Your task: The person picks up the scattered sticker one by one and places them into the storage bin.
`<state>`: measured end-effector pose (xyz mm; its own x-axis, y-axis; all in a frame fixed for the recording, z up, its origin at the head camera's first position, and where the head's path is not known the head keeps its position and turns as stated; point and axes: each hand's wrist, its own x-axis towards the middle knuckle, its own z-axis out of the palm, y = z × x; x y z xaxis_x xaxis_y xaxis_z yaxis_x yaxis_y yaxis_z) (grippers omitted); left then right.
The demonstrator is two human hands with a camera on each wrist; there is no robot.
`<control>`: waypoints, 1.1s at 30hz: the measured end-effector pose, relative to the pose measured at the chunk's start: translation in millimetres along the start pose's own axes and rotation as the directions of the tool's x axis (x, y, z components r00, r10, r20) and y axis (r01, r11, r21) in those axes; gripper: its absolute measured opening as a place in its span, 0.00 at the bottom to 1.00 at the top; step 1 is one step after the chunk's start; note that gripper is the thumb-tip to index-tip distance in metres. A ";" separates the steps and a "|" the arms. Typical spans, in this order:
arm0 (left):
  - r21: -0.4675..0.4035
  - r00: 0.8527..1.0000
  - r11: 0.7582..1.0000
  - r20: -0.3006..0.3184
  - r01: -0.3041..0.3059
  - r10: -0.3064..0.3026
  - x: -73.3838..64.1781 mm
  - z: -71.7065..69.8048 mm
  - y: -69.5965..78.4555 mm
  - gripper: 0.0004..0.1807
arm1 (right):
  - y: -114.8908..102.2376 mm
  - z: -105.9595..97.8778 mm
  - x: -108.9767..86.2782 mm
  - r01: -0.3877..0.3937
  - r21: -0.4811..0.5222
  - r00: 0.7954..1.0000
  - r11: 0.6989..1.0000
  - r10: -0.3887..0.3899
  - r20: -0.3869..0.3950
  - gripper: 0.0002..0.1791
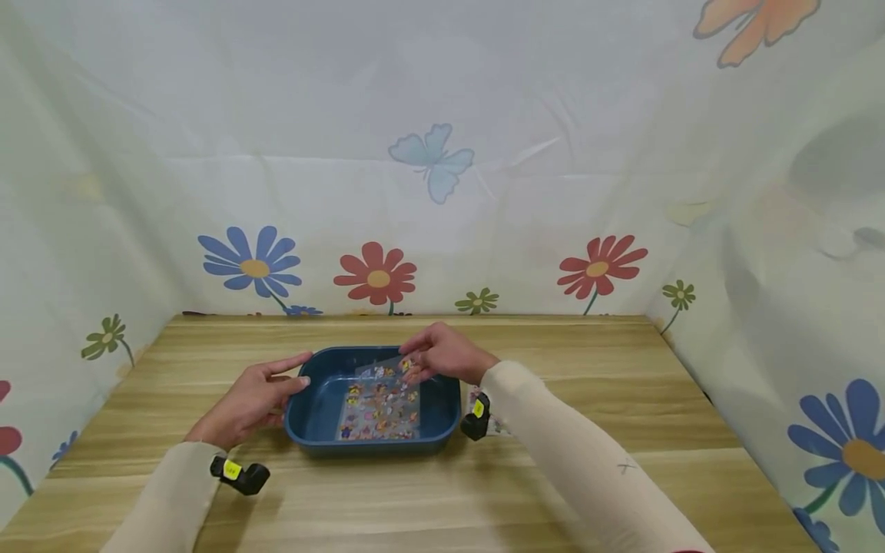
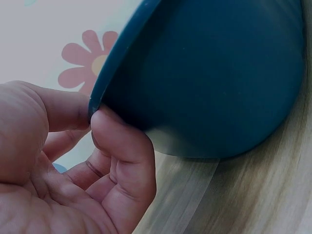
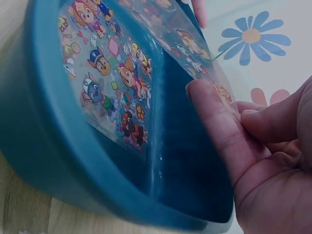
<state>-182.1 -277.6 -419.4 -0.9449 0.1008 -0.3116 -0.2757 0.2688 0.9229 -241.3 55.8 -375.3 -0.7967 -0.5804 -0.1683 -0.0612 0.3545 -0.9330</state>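
Note:
A dark blue rectangular tray (image 1: 316,403) with rounded corners sits on the table. My left hand (image 1: 250,401) pinches its left rim between thumb and finger, as the left wrist view also shows. Inside the tray lies a clear sticker sheet (image 1: 380,411) printed with small cartoon dogs. At the far right of the tray, my right hand (image 1: 448,355) pinches clear sticker film (image 3: 192,46) by its edge, raised above the tray floor. In the right wrist view, cartoon stickers (image 3: 102,63) show lower down in the tray, and whether they belong to the same sheet I cannot tell.
Another sticker sheet (image 1: 496,424) lies on the wood-grain table (image 1: 594,384), right of the tray and partly hidden by the right wrist. A black wrist camera (image 1: 475,418) hangs by the tray's right end. A flower-patterned curtain (image 1: 512,230) surrounds the table's back and sides.

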 end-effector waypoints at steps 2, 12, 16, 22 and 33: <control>-0.008 1.000 1.000 0.002 0.002 -0.002 -0.8 -0.1 0.9 0.35 | -1.4 1.4 1.3 -0.003 0.000 1.000 1.000 0.003 0.006 0.20; -0.014 1.000 1.000 -0.005 0.003 -0.003 0.1 3.3 2.6 0.35 | -0.2 4.1 11.2 -0.011 -0.010 0.999 1.000 0.011 0.030 0.21; -0.015 1.000 1.000 -0.006 0.007 -0.007 0.3 3.1 3.6 0.35 | -0.2 5.7 15.3 -0.024 -0.012 0.999 1.000 0.024 0.036 0.22; -0.011 1.000 1.000 -0.008 0.005 -0.005 0.1 2.0 2.5 0.34 | -2.6 7.8 18.5 -0.036 -0.027 0.998 0.999 0.037 0.058 0.23; -0.014 1.000 1.000 -0.008 0.004 -0.004 0.9 1.8 3.2 0.35 | -4.4 11.0 19.7 -0.029 -0.102 0.997 0.994 0.036 0.066 0.22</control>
<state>-183.6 -275.0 -417.1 -0.9449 0.0924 -0.3140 -0.2822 0.2562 0.9245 -250.1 34.8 -378.0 -0.7570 -0.6144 -0.2224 -0.0992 0.4445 -0.8903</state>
